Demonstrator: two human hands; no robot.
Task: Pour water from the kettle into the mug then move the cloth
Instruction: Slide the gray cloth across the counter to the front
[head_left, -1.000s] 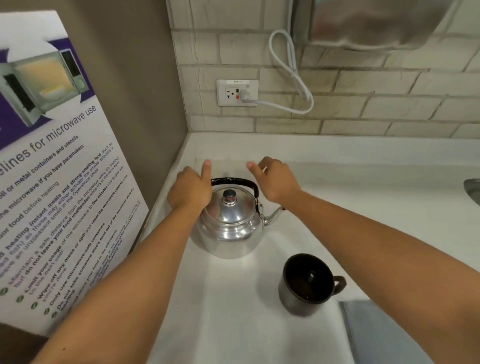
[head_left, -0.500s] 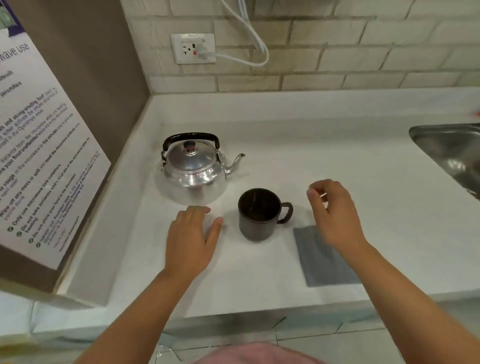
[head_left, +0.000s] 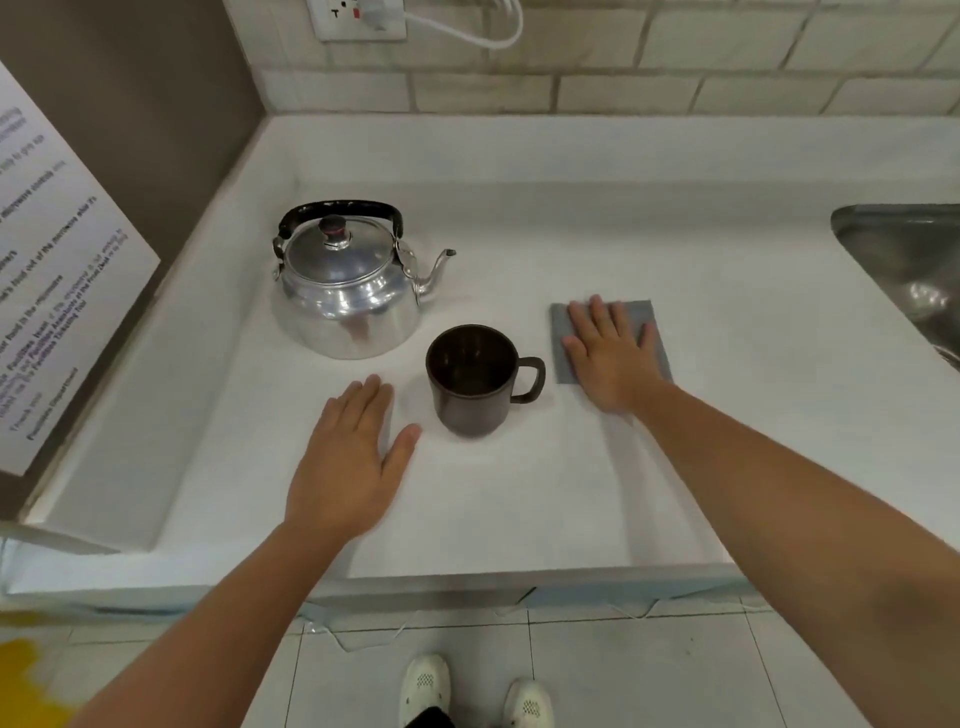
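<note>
A shiny metal kettle (head_left: 345, 293) with a black handle and its lid on stands upright at the back left of the white counter, spout pointing right. Just in front of it to the right is a dark brown mug (head_left: 471, 379), upright, handle to the right; I cannot tell what is inside. A flat grey cloth (head_left: 640, 314) lies right of the mug. My right hand (head_left: 608, 353) rests flat on the cloth, fingers spread, covering most of it. My left hand (head_left: 348, 462) lies flat on the counter left of the mug, touching nothing else.
A steel sink (head_left: 914, 275) is set into the counter (head_left: 519, 493) at the right. A brick wall with a socket (head_left: 358, 15) and white cable runs along the back. A brown side wall with a printed notice (head_left: 57, 291) stands at the left.
Both hands drew back from the kettle toward the counter's front. My right hand then came down flat onto the cloth, and my left hand flattened beside the mug. My head moved back.
</note>
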